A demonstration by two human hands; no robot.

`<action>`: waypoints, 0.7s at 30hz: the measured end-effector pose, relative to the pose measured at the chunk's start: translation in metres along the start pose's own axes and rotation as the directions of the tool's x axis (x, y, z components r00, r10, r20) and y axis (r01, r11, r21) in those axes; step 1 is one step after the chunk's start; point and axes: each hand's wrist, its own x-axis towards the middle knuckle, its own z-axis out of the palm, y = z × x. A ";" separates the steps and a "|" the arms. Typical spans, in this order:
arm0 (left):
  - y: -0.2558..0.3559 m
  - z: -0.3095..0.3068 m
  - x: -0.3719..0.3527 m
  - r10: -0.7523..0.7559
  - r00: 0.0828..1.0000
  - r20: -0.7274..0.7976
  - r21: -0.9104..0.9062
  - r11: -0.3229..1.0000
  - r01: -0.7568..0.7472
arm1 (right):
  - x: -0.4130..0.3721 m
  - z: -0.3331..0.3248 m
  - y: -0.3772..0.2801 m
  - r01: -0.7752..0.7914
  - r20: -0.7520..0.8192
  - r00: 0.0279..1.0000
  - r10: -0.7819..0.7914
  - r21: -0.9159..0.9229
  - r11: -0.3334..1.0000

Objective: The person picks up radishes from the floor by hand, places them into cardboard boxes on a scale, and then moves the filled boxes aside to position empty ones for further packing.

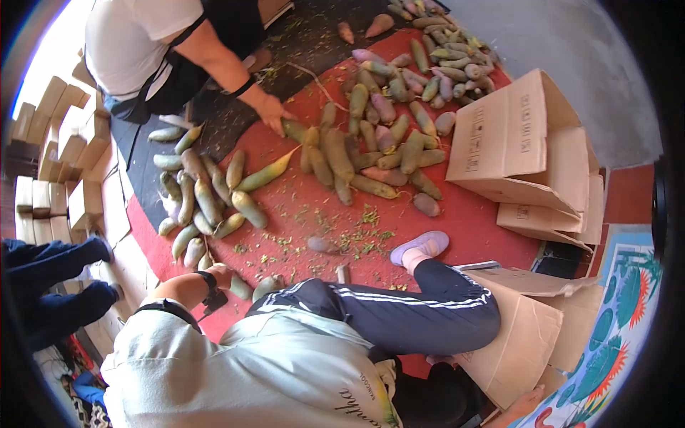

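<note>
My left hand (220,275), with a dark band on its wrist, is closed around one end of a long green radish (240,287) low over the red mat. Just beside it lies another green radish (267,287). At the bottom right my right hand (524,406) rests at the lower edge of an open cardboard box (517,324), its fingers against the cardboard and partly hidden. A loose group of green radishes (207,202) lies beyond my left hand. Farther off is a larger pile of green and purplish radishes (385,107).
Opposite, a co-worker's hand (275,114) touches a radish at the pile's edge. More open cardboard boxes (499,135) stand at the right. Stacked cartons (85,203) line the left, near another person's legs (61,274). Leaf scraps litter the red mat (300,214).
</note>
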 end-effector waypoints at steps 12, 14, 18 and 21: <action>-0.025 0.096 0.026 -0.446 0.895 0.003 -0.542 0.752 0.376 | 0.004 0.003 -0.016 0.055 -0.037 0.998 -0.059 -0.104 0.993; -0.019 0.072 0.020 -0.552 0.821 -0.147 -0.625 0.695 0.355 | 0.005 0.003 -0.018 0.059 -0.034 0.997 -0.063 -0.110 0.992; -0.017 0.055 0.040 -0.555 0.794 0.248 -0.888 0.196 0.415 | 0.008 0.001 -0.019 0.053 -0.047 0.997 -0.058 -0.116 0.992; -0.106 0.230 0.252 -0.439 0.889 -0.132 -0.757 0.623 0.196 | 0.005 -0.002 -0.015 0.041 -0.051 0.998 -0.047 -0.121 0.992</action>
